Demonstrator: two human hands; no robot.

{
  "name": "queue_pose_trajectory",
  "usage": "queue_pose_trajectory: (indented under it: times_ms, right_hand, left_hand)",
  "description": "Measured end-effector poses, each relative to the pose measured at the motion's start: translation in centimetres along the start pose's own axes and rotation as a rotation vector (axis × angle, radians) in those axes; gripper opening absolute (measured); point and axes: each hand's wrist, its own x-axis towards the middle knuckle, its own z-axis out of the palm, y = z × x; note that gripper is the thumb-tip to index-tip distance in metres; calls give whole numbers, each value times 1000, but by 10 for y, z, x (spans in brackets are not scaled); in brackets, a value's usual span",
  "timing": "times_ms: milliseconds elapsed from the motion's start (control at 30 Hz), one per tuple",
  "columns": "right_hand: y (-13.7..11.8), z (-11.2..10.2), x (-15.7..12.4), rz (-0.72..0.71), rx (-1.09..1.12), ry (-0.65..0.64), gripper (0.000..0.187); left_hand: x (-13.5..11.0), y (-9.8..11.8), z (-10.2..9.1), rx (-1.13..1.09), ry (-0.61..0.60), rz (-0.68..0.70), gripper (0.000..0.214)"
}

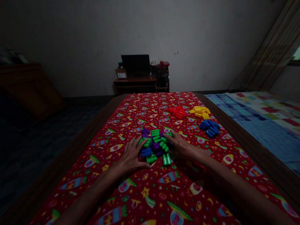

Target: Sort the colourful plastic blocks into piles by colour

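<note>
Toy blocks [155, 146], green and purple with a blue one [146, 152] among them, lie in a loose heap on the bench [90, 131], between the person's two hands. The left hand [130, 156] borders the heap's left side, fingers [132, 144] spread and thumb out, seemingly grasping nothing; it looks like a fence against straying pieces. The right hand [180, 146] reaches over the opposite edge, its fingertips by a green piece [170, 134], though I cannot tell whether they grip it. A hand on either side probably keeps the heap compact. Beyond the right hand, red blocks [177, 112], yellow blocks [201, 112] and blue blocks [211, 128] sit in three separate piles, set apart, I would guess, so the colours don't mingle. A red patterned cloth [157, 197] covers most of the bench, perhaps to stop pieces sliding. Farther off, a dark screen [136, 65] stands near the wall [198, 34], well away from the hands.
</note>
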Motion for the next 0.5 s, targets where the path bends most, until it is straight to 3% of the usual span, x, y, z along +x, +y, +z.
queue_pose_trajectory:
  times_ms: [167,300,400,500]
  right_hand:
    - [-13,-18,9,-26,180,-46,79]
    - [-13,-32,13,77,245,-80,71]
    - [-11,-31,12,88,244,-17,54]
    - [-11,-28,13,36,260,64,43]
  left_hand:
    - [17,-15,-14,-90,11,27,88]
    - [18,-27,-29,-182,46,50,60]
    - [16,-13,-33,-191,163,102,46]
    - [12,20,-27,-139,288,197,36]
